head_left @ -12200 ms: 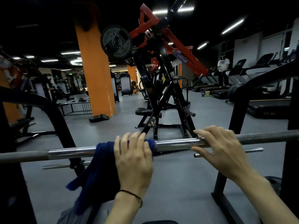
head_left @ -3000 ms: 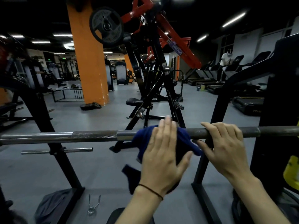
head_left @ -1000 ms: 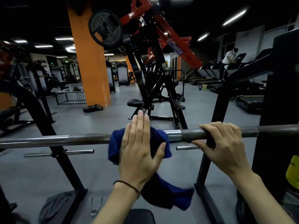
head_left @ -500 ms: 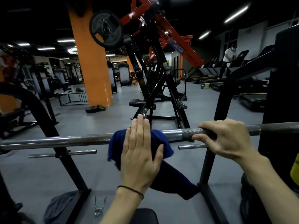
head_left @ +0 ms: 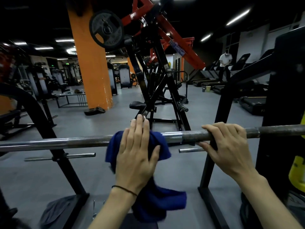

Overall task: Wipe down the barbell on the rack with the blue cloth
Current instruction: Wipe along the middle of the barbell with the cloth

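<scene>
The left hand (head_left: pixel 137 156), fingers straight, pressed the dark blue cloth (head_left: pixel 140 162) over the long steel barbell (head_left: pixel 85 142) mid-shaft; the right hand (head_left: pixel 226 146), at three o'clock, gripped the bar. Wiping looked partway; both ends seemingly remained.

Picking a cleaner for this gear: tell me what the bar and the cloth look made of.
Bar: looks like steel, chrome-bright on the smooth parts, with dull cross-hatched grip zones, darker near the right hand. Cloth: soft blue fabric, possibly microfibre or terry; it drapes and folds limply under the left hand.
</scene>
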A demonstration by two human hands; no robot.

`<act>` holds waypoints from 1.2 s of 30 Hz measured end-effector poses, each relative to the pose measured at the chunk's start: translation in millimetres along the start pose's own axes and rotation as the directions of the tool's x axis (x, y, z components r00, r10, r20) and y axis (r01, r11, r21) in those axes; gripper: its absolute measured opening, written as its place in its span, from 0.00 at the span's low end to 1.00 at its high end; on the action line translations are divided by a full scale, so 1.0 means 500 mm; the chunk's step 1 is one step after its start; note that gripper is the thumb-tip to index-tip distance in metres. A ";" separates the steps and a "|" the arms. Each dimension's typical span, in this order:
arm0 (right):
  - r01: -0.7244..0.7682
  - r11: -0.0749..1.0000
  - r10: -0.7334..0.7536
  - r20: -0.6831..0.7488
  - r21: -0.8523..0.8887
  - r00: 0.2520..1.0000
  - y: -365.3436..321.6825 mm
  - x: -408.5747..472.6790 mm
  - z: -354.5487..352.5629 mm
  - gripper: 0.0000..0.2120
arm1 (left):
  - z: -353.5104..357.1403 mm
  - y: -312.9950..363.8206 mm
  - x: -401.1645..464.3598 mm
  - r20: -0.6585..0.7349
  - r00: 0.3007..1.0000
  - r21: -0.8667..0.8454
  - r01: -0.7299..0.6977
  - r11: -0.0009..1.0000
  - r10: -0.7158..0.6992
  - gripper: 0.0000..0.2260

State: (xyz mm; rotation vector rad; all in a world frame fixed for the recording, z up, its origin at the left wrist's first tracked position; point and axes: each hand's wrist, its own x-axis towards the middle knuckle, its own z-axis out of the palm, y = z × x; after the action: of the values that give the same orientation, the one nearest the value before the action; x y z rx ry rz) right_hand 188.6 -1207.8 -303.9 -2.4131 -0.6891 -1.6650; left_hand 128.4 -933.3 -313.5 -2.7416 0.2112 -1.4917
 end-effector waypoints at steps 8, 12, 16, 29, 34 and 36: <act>-0.035 0.999 0.036 -0.059 0.024 0.998 -0.006 0.009 0.010 0.27 | 0.027 0.122 0.051 0.027 0.982 -0.044 -0.187 0.981 0.188 0.33; -0.038 0.998 0.041 -0.063 0.042 0.997 -0.005 0.008 0.009 0.26 | 0.005 0.021 0.023 0.008 0.994 -0.026 -0.109 0.994 0.110 0.31; -0.031 0.999 0.032 -0.074 0.016 0.997 -0.010 0.008 0.017 0.25 | 0.007 0.045 0.021 -0.040 0.994 -0.033 0.105 0.994 -0.106 0.31; 0.141 0.990 -0.141 0.033 0.030 0.989 0.029 0.061 0.000 0.30 | 0.013 0.013 0.003 -0.037 0.999 -0.072 0.000 0.997 -0.003 0.32; 0.006 0.999 -0.016 0.242 0.042 0.970 0.023 0.090 -0.014 0.38 | 0.025 0.103 0.034 -0.028 0.993 -0.070 0.111 0.991 -0.113 0.33; -0.001 0.999 -0.006 0.135 0.053 0.991 0.016 0.073 -0.009 0.33 | 0.040 0.170 0.056 -0.014 1.000 -0.086 -0.008 0.996 0.007 0.33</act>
State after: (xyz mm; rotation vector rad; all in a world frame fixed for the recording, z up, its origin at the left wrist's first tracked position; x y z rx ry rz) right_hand 198.8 -1205.9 -267.7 -2.5056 -0.7453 -1.4753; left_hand 150.6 -1022.3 -307.3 -2.7936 0.2924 -1.5359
